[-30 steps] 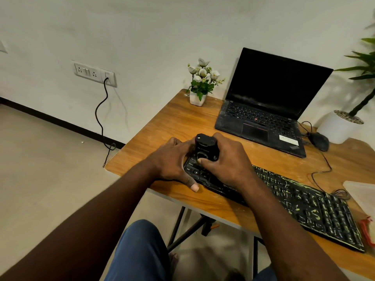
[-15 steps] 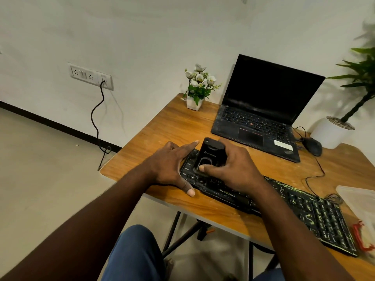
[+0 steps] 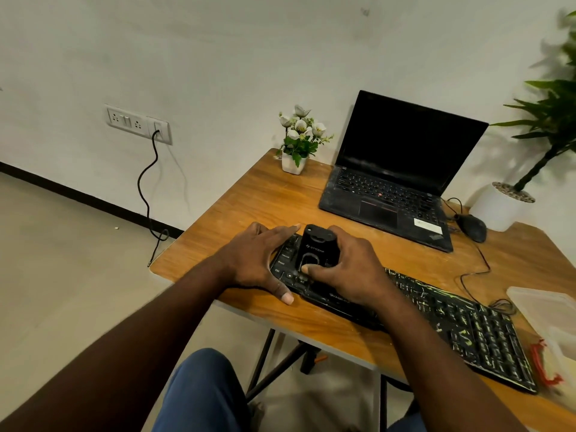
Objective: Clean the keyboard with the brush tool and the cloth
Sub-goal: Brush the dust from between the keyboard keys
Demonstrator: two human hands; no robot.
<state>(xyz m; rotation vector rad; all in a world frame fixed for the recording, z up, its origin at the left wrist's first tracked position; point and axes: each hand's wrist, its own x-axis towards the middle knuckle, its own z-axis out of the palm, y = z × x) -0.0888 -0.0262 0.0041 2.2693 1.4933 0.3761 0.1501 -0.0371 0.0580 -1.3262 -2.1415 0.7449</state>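
- The black keyboard with yellow-green marks on its keys (image 3: pixel 452 319) lies slantwise along the near edge of the brown wooden worktop (image 3: pixel 249 207). Its left end is under the two hands and its right end reaches toward the right side of the view.
- The small black block-shaped brush tool (image 3: pixel 318 247) stands on the left end of the keyboard, over the keys by Ctrl and Alt. Whether bristles touch the keys is hidden by the tool's body.
- The right hand (image 3: pixel 346 269) has its grip closed round the brush tool: the fingers curl over the tool's far and right sides and the thumb presses its near face.
- The left hand (image 3: pixel 252 260) holds nothing. Its grip is spread wide, with straight fingers lying on the keyboard's left end, the index finger stretched along the far edge just beside the tool, and the thumb resting on the worktop at the keyboard's front edge.
- Behind the keyboard an open black laptop with a dark screen (image 3: pixel 399 169) sits on the worktop, and a black mouse (image 3: pixel 472 227) lies just right of it.
- A small white pot of white flowers (image 3: pixel 297 145) stands at the far left corner of the worktop.
- A clear plastic container (image 3: pixel 548 316) sits at the right edge, near the keyboard's right end.
- A white wall socket (image 3: pixel 138 123) has a black cable (image 3: pixel 146 188) hanging to the floor.
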